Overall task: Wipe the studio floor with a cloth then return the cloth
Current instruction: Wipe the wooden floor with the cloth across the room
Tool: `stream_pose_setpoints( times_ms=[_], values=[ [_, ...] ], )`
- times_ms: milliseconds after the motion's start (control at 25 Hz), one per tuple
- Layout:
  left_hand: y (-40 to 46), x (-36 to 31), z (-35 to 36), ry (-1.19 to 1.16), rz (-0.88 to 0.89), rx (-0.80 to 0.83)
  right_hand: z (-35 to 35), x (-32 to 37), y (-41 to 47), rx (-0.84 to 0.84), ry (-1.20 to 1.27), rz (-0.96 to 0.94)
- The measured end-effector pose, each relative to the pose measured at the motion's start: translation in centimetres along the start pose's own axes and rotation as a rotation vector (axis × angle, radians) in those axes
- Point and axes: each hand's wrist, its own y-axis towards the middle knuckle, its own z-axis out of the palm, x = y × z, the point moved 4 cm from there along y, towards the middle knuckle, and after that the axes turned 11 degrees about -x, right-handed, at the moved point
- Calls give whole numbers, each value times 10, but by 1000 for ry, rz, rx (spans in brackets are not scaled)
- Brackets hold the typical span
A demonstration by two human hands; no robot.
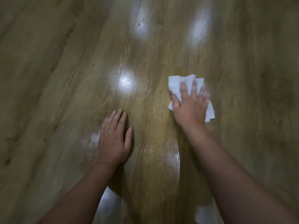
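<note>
The person's right hand (191, 105) lies palm down, fingers spread open, pressed flat on a crumpled white cloth (176, 85) that rests on the wood-grain floor (56, 78). The cloth shows beyond the fingertips, beside the thumb and at the little-finger edge of the hand; it is pinned under the palm rather than gripped. The left hand (114, 139) is also open and flat, palm down on bare floorboards, holding nothing, nearer the person and well apart from the cloth. Bright patches of reflected light (127, 82) sit on the glossy boards ahead of the left hand. Both forearms are bare.
</note>
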Motion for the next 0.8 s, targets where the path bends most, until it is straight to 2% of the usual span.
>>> stream_pose_setpoints(
  times_ms=[80, 160, 320, 360, 480, 560, 600, 720, 800],
  values=[
    [1, 2, 0, 21, -18, -39, 13, 59, -40, 22, 26, -229],
    [1, 2, 0, 51, -25, -64, 18, 89, -70, 37, 30, -361],
    [1, 0, -1, 53, -40, -43, 18, 77, -58, 73, -34, -481],
    [1, -1, -2, 56, -47, -41, 18, 72, -41, 50, -57, -430],
    [-1, 2, 0, 54, -64, -30, 22, 69, 23, 4, -28, -60],
    [0, 4, 3, 35, -71, -17, 29, 91, 37, -4, -32, 21],
    [0, 2, 3, 23, -67, -20, 33, 111, 29, 1, -21, -44],
    [0, 1, 2, -7, -29, -26, 46, 159, -27, 23, 18, -412],
    [0, -1, 2, 6, -17, -13, 43, 156, -29, 47, 22, -507]
  ],
)
